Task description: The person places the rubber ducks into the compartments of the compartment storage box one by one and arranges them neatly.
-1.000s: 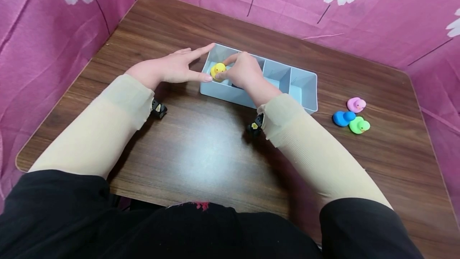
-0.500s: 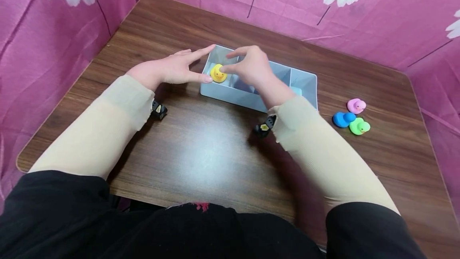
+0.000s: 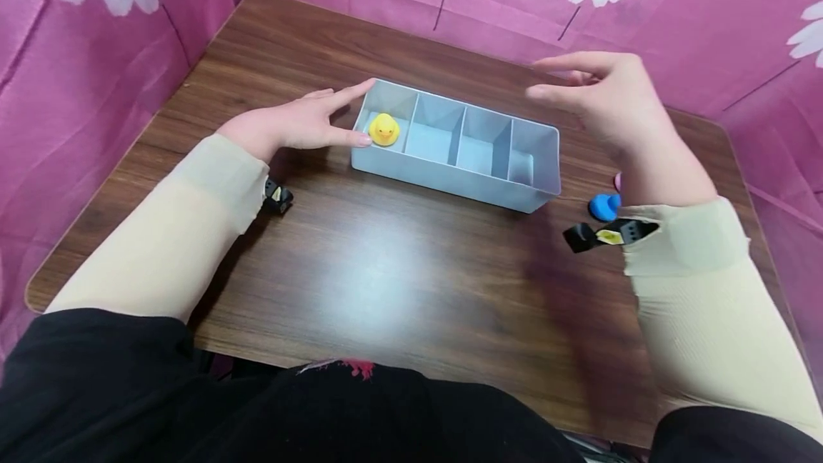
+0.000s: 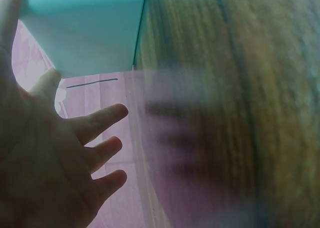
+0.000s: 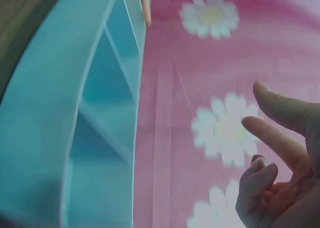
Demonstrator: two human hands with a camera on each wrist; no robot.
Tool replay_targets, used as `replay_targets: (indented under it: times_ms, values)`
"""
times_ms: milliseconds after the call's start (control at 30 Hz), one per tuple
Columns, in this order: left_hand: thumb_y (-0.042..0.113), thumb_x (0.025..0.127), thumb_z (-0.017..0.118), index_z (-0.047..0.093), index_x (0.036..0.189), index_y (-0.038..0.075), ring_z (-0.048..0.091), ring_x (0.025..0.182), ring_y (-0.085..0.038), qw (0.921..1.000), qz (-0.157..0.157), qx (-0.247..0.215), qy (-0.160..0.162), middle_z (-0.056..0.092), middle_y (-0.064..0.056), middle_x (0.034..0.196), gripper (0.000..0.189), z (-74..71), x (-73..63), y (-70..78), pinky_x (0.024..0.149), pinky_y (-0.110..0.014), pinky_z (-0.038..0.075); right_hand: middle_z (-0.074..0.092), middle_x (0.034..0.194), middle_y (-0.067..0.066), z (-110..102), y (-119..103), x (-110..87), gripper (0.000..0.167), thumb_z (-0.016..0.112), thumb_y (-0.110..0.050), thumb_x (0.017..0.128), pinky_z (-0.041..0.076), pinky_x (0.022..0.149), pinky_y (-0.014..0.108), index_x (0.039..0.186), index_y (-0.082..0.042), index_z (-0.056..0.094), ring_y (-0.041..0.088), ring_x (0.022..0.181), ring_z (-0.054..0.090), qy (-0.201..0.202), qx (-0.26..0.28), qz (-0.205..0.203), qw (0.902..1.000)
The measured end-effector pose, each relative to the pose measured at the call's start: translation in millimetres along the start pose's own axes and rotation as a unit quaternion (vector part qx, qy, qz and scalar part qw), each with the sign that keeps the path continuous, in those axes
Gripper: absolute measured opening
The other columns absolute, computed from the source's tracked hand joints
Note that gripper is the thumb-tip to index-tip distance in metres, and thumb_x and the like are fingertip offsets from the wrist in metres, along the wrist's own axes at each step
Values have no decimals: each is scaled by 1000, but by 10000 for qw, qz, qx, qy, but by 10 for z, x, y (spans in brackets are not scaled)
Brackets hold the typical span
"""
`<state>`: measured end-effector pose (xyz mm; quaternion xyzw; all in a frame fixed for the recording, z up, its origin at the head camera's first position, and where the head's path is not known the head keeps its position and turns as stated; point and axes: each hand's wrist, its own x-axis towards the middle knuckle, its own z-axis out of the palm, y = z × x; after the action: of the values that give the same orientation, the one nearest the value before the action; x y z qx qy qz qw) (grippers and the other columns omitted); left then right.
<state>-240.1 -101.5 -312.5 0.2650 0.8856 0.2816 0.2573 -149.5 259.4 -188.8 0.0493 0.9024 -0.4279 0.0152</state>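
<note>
I see the yellow duck in the leftmost compartment of the tray, ungripped.
My left hand holds nothing, its straight fingers spread wide across that end, probably to steady the tray. My right hand hangs above the table near the other end, fingers parted with nothing between them, its height likely giving clearance over the walls.

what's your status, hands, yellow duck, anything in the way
Left hand at left end of four-compartment tray; right hand raised, holding nothing; yellow toy duck in leftmost compartment; right wrist partly hiding blue toy duck.
</note>
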Motion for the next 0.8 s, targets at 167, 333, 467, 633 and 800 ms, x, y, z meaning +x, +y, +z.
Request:
replay_targets:
  times_ms: [167,333,467,633,800]
  values:
    - [71,85,60,-8,149,59,-8,148,-30,10000,-17,27,-1,-1,0,164,94,-24,-31,-52,112,-65,4,56,63,-8,-405,376,-80,43,85,-29,80,38,49,21,122,-25,74,11,52,44,265,29,147,9995]
    - [72,84,59,-8,149,59,-9,148,-31,10000,-55,60,-7,0,0,164,94,-37,-61,-86,112,-65,4,54,62,-9,-778,801,-212,41,84,-22,82,33,38,25,122,-25,74,8,49,51,591,608,752,9936]
    - [70,86,59,-9,150,58,-9,148,-32,9999,-106,104,2,-1,-1,164,94,-53,-96,-101,112,-65,3,56,66,-12,-1004,1137,-305,40,83,-25,83,25,32,32,122,-28,74,6,49,51,680,904,1318,9848]
    - [68,87,59,-8,151,55,-9,148,-34,9998,-97,157,1,-1,-5,164,94,-72,-120,-110,112,-64,1,63,76,-15,-1123,1578,-376,34,81,-23,85,32,37,26,118,-29,75,7,51,47,683,1060,1508,9805]
    - [68,88,58,-8,152,55,-10,147,-36,9997,-102,216,33,-1,-4,164,93,-73,-129,-134,111,-66,-2,64,79,-20,-1072,1901,-353,34,80,-28,86,24,36,31,119,-35,73,6,51,43,475,673,1646,9829]
